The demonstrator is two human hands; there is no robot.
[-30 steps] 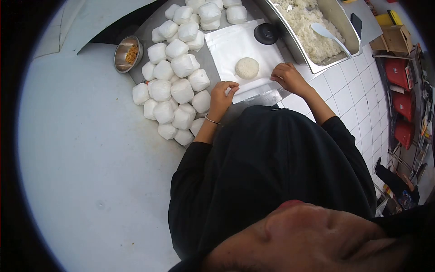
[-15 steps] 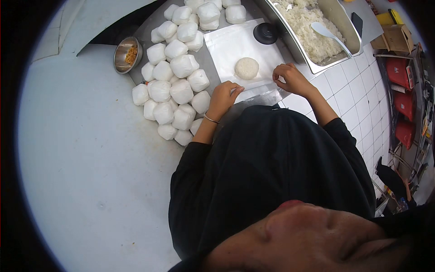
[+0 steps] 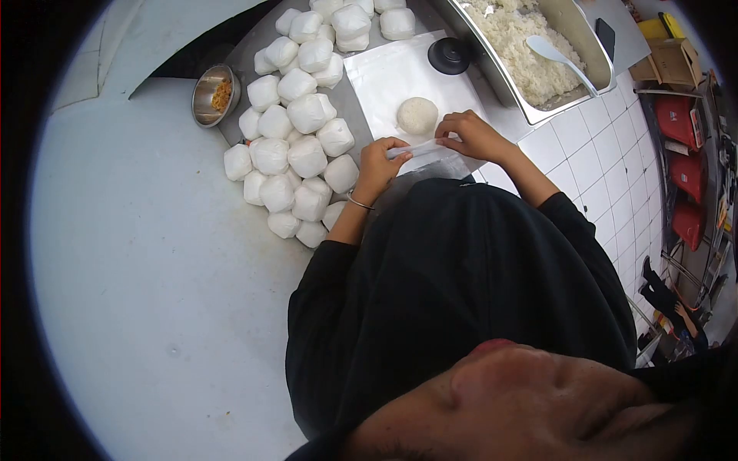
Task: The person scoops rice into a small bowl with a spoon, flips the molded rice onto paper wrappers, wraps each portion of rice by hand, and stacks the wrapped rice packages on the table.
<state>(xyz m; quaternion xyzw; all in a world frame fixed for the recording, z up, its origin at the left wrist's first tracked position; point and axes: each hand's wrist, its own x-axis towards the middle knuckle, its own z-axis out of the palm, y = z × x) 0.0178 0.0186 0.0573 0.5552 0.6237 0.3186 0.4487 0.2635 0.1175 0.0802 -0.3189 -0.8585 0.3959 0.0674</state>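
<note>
A round, flattened rice cake (image 3: pixel 417 116) rests on a sheet of white wrapping paper (image 3: pixel 377 69). My left hand (image 3: pixel 380 164) pinches the near edge of the sheet between thumb and fingers. On the other side, my right hand (image 3: pixel 472 137) pinches the same edge, just below and right of the rice. Between the two hands, the edge is lifted a little. More clear or whitish sheets (image 3: pixel 450 167) lie under it, close to my body. A black round mould (image 3: pixel 450 56) stands on the paper's far right corner.
Several white wrapped bundles (image 3: pixel 310 113) are piled left of the paper. Beyond them is a metal bowl (image 3: pixel 206 107) with orange-brown filling. At the right, a steel tray (image 3: pixel 492 73) holds cooked rice (image 3: pixel 530 69) and a white spoon (image 3: pixel 557 58). Another person (image 3: pixel 673 303) is at the far right.
My right hand has moved left and closed on the paper's near edge. My left hand now grips it too, and the edge has been raised between them.
</note>
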